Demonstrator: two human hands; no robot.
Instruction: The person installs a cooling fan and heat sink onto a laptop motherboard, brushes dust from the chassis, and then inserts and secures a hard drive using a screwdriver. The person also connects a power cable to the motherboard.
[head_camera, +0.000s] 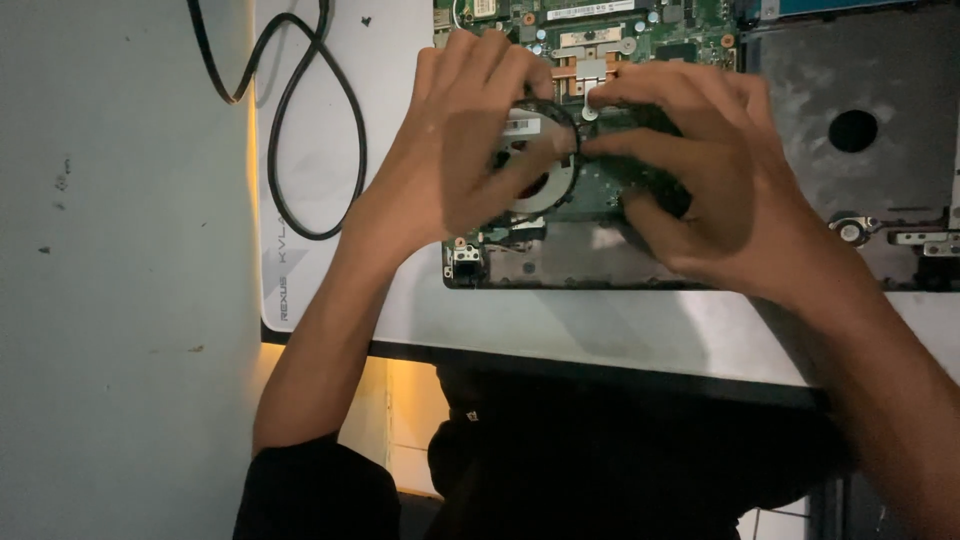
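An opened laptop base (850, 200) lies on a white mat (560, 325), its green circuit board (600, 30) bare at the top. A round cooling fan (545, 150) with a silver cover sits at the board's lower left corner. My left hand (460, 140) curls over the fan, fingers on its upper rim and thumb across its face. Just to the right, my right hand (700, 170) presses its fingertips on the fan's right edge and on the copper heat pipe (580, 72). Much of the fan is hidden under both hands.
A black cable (300, 120) loops over the mat's left part and onto the grey table (120, 300). The laptop's dark plastic shell has a round hole (853, 130) and a metal hinge bracket (852, 230) at right. The table's front edge runs below the mat.
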